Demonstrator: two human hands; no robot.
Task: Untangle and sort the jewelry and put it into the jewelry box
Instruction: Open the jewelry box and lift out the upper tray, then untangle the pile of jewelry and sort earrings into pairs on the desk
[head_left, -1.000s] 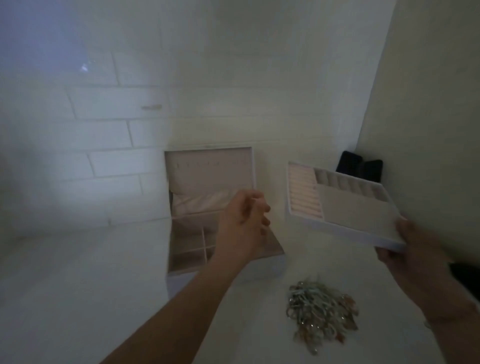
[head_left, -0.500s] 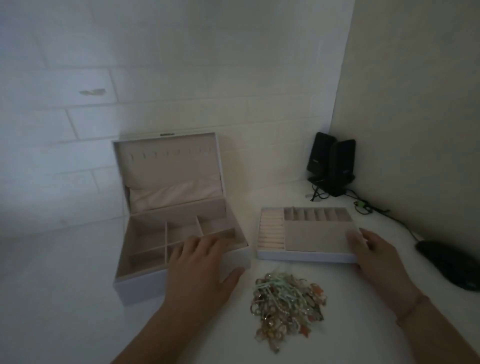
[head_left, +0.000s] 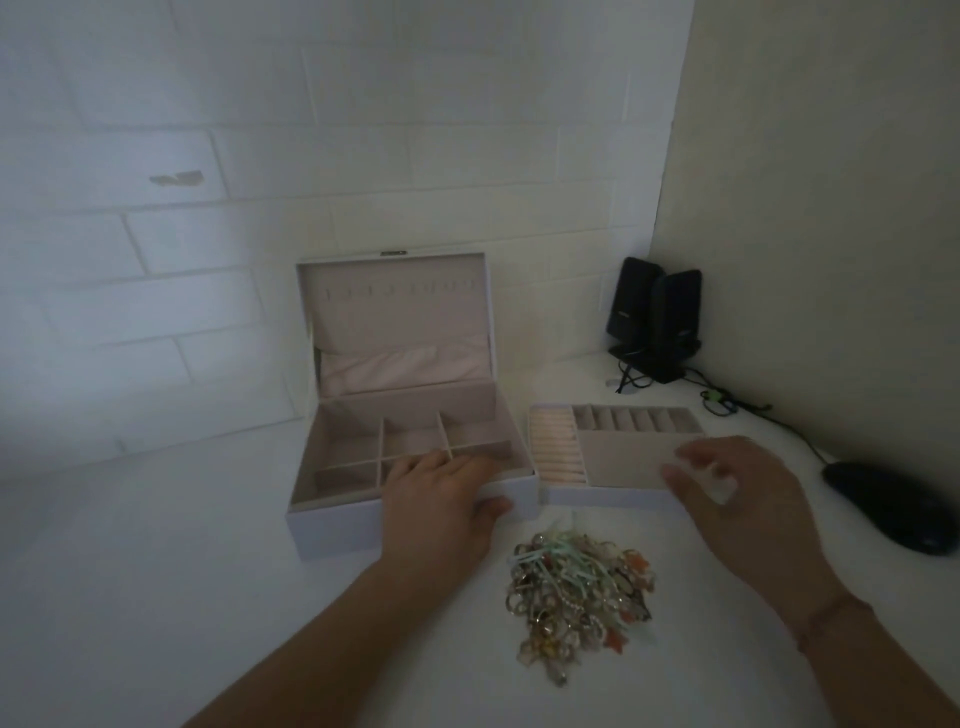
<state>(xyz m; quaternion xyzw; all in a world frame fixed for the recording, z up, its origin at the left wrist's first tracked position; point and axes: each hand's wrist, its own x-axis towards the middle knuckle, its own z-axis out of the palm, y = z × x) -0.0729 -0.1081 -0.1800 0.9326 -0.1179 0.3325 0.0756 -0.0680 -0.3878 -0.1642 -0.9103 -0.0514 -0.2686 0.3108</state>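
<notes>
A white jewelry box (head_left: 332, 530) stands open on the table, its lid upright and its pink compartments bare. My left hand (head_left: 441, 504) rests on the box's front right rim, fingers over the edge. The box's removable tray (head_left: 613, 493), with ring rolls and small slots, lies on the table to the right of the box. My right hand (head_left: 737, 499) hovers over the tray's near right corner, fingers spread and blurred, holding nothing. A tangled heap of jewelry (head_left: 576, 592) with mint cords and gold pieces lies in front, between my two arms.
Two black speakers (head_left: 654, 322) stand in the back right corner with cables (head_left: 717, 402) trailing along the wall. A black computer mouse (head_left: 888, 506) lies at the right. A white brick wall backs the table.
My right hand set the tray down on the table to the right of the box and has let go of it. My left hand came down onto the box's front rim.
</notes>
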